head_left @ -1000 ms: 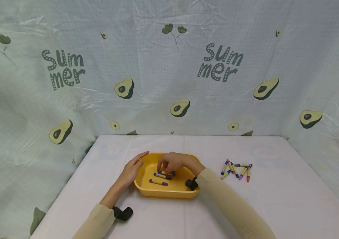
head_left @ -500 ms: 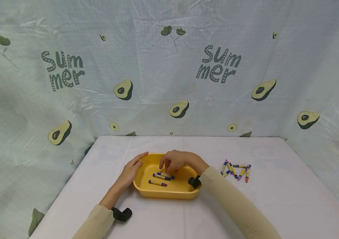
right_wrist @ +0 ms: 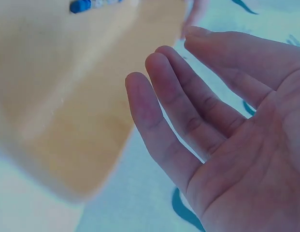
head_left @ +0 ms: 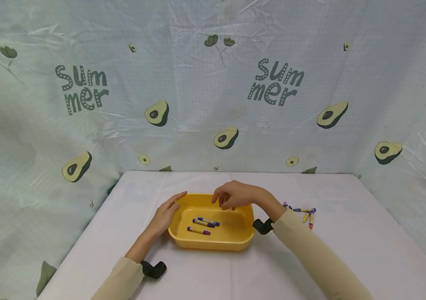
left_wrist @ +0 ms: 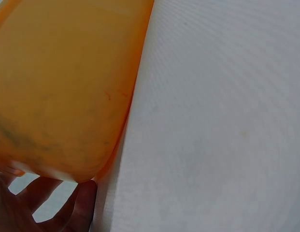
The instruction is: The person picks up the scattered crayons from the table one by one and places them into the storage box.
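Note:
Three crayons, among them a red-tipped one point(head_left: 199, 231), lie in the yellow plastic tray point(head_left: 231, 246). The two blue-tipped ones lie close together behind it. My left hand point(head_left: 163, 216) rests against the tray's left end with its fingers reaching along the rim; in the left wrist view its fingertips point(left_wrist: 87, 193) touch the outer wall. Over the tray's far right corner hovers my right hand point(head_left: 237, 195), its fingers loosely bent. The right wrist view shows that hand's palm holding nothing, with a blue crayon end point(right_wrist: 81, 6) beyond in the tray.
More crayons point(head_left: 304, 209) lie in a loose group on the white table point(head_left: 198, 275), right of the tray and partly hidden by my right arm. A printed cloth point(head_left: 183, 83) hangs behind the table and at its sides.
My right hand has let go of a blue-tipped crayon in the tray, then risen and moved back to the right. My left hand stays at the tray's left end.

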A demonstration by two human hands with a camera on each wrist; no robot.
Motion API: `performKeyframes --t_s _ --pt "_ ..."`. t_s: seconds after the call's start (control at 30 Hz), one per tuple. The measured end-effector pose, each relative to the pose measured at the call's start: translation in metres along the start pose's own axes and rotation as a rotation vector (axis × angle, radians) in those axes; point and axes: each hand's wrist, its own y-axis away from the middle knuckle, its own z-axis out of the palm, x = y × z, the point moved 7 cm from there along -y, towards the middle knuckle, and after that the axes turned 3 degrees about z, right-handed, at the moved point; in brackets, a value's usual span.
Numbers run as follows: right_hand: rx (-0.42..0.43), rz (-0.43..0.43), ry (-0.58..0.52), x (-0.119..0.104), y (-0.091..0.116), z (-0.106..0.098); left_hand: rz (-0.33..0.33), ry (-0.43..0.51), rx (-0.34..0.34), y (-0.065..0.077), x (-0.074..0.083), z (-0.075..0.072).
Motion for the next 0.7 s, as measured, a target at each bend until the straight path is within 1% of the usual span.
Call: performKeyframes --t_s 0.13,0.23,0.3,0.47,0.57,0.7 --pt "0.060 -0.033 0.029 0.009 0.021 -0.016 -0.010 0.003 -0.004 0.001 0.000 0.001" --pt "0.104 -0.028 0.016 0.025 0.039 -0.028 -0.012 0.007 -0.006 0.002 0.000 0.001" --pt "0.132 -0.008 0.000 0.039 0.054 -0.036 -0.010 0.007 -0.007 0.002 -0.001 0.002" --pt "0.192 0.072 -0.034 0.082 0.088 -0.053 -0.020 0.001 -0.003 0.002 -0.001 0.001" --pt "0.213 0.102 -0.071 0.108 0.106 -0.055 -0.023 0.003 0.000 0.003 0.000 0.000" --pt "0.262 0.100 -0.096 0.140 0.130 -0.055 -0.022 0.002 -0.003 0.004 -0.001 0.000"
